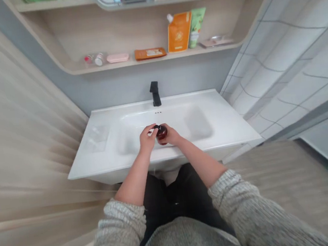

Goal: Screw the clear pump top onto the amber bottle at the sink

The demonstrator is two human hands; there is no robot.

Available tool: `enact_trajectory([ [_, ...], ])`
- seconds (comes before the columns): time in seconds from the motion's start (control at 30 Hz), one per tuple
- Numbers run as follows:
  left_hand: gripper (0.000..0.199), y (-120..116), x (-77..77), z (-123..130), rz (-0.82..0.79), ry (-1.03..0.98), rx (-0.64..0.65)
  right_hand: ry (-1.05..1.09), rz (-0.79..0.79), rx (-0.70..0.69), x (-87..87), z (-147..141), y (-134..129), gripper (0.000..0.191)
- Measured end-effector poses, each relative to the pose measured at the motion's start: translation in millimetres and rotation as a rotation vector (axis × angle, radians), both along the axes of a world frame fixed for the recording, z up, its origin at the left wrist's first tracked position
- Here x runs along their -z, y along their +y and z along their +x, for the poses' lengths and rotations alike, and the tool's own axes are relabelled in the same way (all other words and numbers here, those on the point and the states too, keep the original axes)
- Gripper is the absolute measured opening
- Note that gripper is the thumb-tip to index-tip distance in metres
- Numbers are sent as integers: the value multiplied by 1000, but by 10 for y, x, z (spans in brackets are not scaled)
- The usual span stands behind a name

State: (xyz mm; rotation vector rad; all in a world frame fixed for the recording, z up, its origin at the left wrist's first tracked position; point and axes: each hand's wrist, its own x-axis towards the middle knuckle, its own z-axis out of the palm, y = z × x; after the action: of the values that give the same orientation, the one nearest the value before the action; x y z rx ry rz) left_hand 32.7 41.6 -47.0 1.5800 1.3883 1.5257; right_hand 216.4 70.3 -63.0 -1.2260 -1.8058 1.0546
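Observation:
Over the front part of the white sink [119, 133], my right hand [172, 135] is wrapped round a small dark brown-red bottle [161, 133] with a black top, perhaps a pump. My left hand [146, 139] has its thumb and fingers closed at that black top [157, 127]. The palm side of both hands and part of the bottle are hidden. Behind the hands stands a black faucet [155, 94] at the basin's back edge.
A clear flat item [95, 138] lies on the counter's left side. The shelf [96, 67] above carries an orange pouch [179, 32], a green tube [197, 26], an orange packet [150, 53] and a pink case [118, 58]. A curtain [15, 118] hangs at left.

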Motion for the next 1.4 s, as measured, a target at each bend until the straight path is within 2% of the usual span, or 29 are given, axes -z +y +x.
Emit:
enact_trajectory([
  [0.13, 22, -20, 23, 16, 76, 96, 6, -11, 52, -71, 56, 6, 22, 79],
  [0.3, 15, -66, -10, 24, 141, 185, 9, -78, 102, -55, 65, 7, 17, 78],
  [0.43, 13, -94, -51, 39, 195, 208, -54, -74, 112, -89, 44, 5, 3, 79],
  [0.53, 10, -103, -50, 45, 175, 216, -80, -98, 114, -84, 25, 8, -6, 79],
  [0.73, 19, -94, -35, 32, 126, 179, 37, -119, 125, -55, -28, 3, -34, 77],
  [0.9, 15, -76, -37, 18, 169, 188, -8, -135, 124, -51, -49, -5, -49, 76],
  [1.07, 32, -76, -14, 14, 150, 142, 103, -122, 128, -37, -59, -7, -58, 78],
  [1.23, 23, -62, 10, 33, 149, 157, -29, -131, 130, -58, -73, -5, -59, 75],
  [1.33, 28, -54, 24, 27, 109, 111, 49, -152, 128, -53, -75, -1, -58, 80],
  [1.4, 32, -50, 28, 23, 137, 100, 106, -150, 131, -60, -76, 2, -61, 80],
])
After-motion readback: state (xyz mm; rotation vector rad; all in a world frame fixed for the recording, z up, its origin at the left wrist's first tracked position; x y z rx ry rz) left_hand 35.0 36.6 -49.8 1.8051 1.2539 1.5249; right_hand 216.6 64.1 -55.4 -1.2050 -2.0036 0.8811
